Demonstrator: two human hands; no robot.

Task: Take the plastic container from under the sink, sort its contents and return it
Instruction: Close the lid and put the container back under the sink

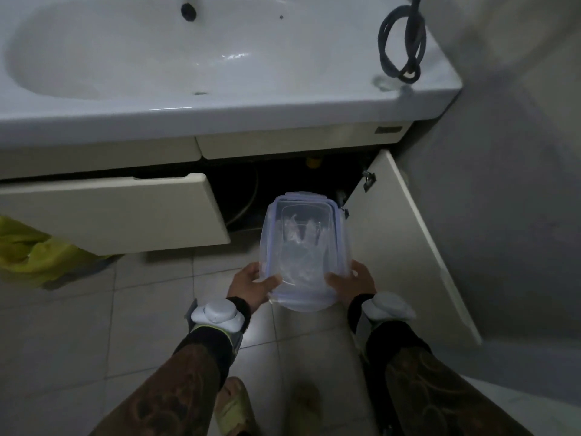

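Far left, at the frame edge: yellow bag [30, 250] slumped on the tiled floor [141, 309] below the left cabinet door [110, 212], well apart from the work. Left door swung partly out; dark cabinet opening [283, 180] between it and the right door, a pale hose visible inside. Above, white sink [220, 114] overhanging the opening.

Left hand [251, 286] on the near left corner of the plastic container [303, 250], thumb over the lid rim, fingers [354, 272] of the right hand likewise wrapped around the near right corner; both sets of fingers clamped on the container, none spread free. Two-handed hold at the near end likely chosen to keep the box level. Container held in the air just in front of the cabinet opening, above the floor, touching nothing else, far end pointing into the cabinet. Lid on, clips apparently down; crumpled clear plastic inside, contents otherwise hard to tell. White sensor pods strapped at both wrists.

Right cabinet door [402, 247] swung wide open toward the grey wall, giving clearance. Dark hose loop [404, 42] hanging over the sink's right rear corner.

Judgement: either just withdrawn or about to go back; cannot tell which.
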